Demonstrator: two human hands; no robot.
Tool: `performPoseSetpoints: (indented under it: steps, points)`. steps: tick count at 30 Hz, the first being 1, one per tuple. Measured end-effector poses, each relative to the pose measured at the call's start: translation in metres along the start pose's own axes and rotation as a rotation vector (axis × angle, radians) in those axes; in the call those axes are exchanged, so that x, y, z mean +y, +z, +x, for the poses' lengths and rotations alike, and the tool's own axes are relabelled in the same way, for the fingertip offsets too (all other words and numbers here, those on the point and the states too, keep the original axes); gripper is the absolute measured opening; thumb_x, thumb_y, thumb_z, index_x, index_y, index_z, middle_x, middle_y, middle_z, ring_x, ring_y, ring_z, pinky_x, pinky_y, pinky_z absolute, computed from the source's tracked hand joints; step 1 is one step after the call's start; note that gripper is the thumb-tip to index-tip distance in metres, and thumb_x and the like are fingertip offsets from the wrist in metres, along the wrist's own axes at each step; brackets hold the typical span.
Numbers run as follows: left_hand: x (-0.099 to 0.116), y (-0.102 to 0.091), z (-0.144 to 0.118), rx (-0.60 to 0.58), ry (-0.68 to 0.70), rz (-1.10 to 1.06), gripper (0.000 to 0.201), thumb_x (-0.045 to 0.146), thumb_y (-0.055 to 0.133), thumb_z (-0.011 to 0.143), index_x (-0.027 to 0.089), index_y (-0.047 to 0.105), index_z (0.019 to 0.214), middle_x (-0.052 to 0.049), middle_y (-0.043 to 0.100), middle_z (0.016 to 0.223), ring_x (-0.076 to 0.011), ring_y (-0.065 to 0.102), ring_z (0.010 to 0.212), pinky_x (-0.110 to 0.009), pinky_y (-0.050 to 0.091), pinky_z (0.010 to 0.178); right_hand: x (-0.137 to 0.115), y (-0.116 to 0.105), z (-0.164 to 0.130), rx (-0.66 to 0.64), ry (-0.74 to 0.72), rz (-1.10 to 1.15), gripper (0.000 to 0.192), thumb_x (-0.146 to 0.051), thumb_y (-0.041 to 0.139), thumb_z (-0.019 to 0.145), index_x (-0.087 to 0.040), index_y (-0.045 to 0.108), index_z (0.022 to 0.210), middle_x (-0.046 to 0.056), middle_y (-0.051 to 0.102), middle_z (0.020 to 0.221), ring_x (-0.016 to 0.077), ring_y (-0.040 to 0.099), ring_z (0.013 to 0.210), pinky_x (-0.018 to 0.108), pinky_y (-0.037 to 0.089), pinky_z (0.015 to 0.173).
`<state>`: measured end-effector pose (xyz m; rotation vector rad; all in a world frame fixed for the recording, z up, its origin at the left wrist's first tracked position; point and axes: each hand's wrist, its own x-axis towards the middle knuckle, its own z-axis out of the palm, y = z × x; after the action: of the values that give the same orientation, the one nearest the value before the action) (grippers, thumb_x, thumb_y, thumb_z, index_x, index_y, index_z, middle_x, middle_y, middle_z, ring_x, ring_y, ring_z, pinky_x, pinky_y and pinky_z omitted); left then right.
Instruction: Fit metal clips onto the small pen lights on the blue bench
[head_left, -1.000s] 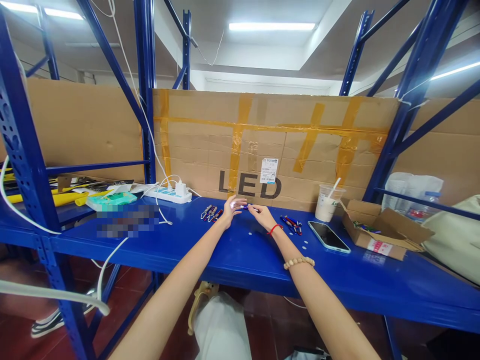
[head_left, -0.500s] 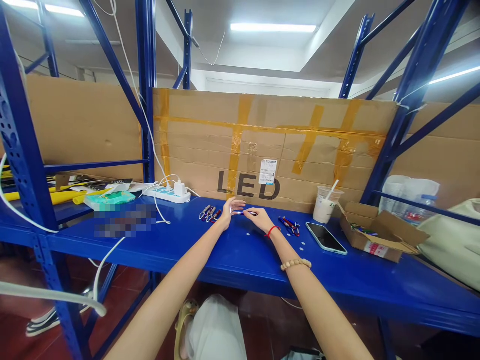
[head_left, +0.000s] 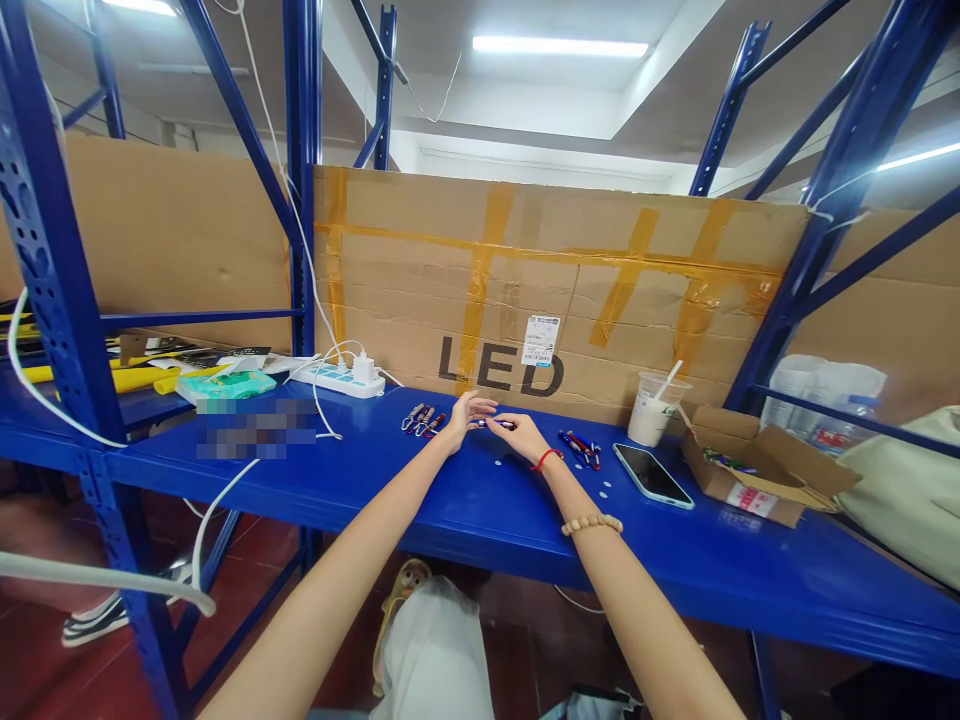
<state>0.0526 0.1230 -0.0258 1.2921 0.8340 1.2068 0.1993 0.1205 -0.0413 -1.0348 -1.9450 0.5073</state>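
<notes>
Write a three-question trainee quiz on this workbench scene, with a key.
1. True or false: the phone lies on the blue shelf between the plastic cup and the open cardboard box.
2. Which hand wears a red string and a bead bracelet?
3. Multiple choice: the word printed on the big cardboard sheet is A) LCD B) LED C) USB.

Key: 1 true. 2 the right hand; it and the left hand meet at a small pen-like item. 3 B.

Power strip (head_left: 339, 379) sits far left on the shelf (head_left: 375, 480); phone (head_left: 652, 475) right, cup (head_left: 651, 408) behind it, perhaps keychains (head_left: 421, 420) between.
</notes>
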Motion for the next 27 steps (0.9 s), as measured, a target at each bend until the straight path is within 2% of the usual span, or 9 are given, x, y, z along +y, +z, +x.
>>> performPoseSetpoints:
  steps: [7, 14, 19, 23, 27]
  points:
    - [-0.003, 0.0, 0.005, 0.059, -0.038, 0.063, 0.051, 0.046, 0.028, 0.075, 0.014, 0.067, 0.084, -0.009, 0.066, 0.097, -0.0216, 0.056, 0.093, -0.028, 0.037, 0.07, 0.001, 0.0, -0.002, -0.026, 0.035, -0.061, 0.041, -0.049, 0.055, 0.071, -0.011, 0.07, 0.072, 0.005, 0.065, 0.067, 0.0146, 0.053, 0.061, 0.025, 0.038, 0.056]
    - [-0.004, -0.002, 0.007, 0.064, -0.061, -0.027, 0.05, 0.046, 0.031, 0.073, 0.012, 0.065, 0.087, -0.009, 0.066, 0.091, -0.0184, 0.057, 0.082, -0.025, 0.037, 0.068, 0.009, 0.0, 0.002, -0.008, 0.054, -0.082, 0.039, -0.046, 0.056, 0.071, -0.01, 0.07, 0.078, 0.006, 0.067, 0.073, 0.0157, 0.055, 0.065, 0.025, 0.04, 0.061]
    - [-0.002, -0.002, 0.006, 0.087, -0.054, -0.133, 0.049, 0.045, 0.031, 0.076, 0.012, 0.063, 0.092, -0.009, 0.066, 0.089, -0.0152, 0.057, 0.073, -0.023, 0.037, 0.061, 0.01, 0.001, 0.002, -0.038, 0.028, -0.071, 0.042, -0.048, 0.049, 0.076, -0.012, 0.069, 0.079, 0.004, 0.066, 0.075, 0.015, 0.055, 0.068, 0.024, 0.04, 0.064]
    - [-0.001, -0.003, 0.005, 0.058, -0.049, -0.151, 0.05, 0.045, 0.03, 0.077, 0.012, 0.064, 0.094, -0.01, 0.067, 0.09, -0.0162, 0.059, 0.075, -0.023, 0.039, 0.062, 0.009, 0.001, 0.002, -0.029, 0.031, -0.076, 0.048, -0.052, 0.043, 0.078, -0.012, 0.068, 0.076, 0.003, 0.064, 0.069, 0.0147, 0.052, 0.064, 0.025, 0.038, 0.061]
    - [-0.001, -0.002, 0.004, 0.051, -0.048, -0.13, 0.051, 0.045, 0.029, 0.077, 0.012, 0.064, 0.092, -0.009, 0.067, 0.088, -0.0164, 0.059, 0.078, -0.023, 0.037, 0.061, 0.006, 0.0, 0.001, -0.006, 0.029, -0.07, 0.05, -0.054, 0.041, 0.08, -0.011, 0.067, 0.079, 0.004, 0.064, 0.072, 0.0152, 0.053, 0.067, 0.025, 0.038, 0.062]
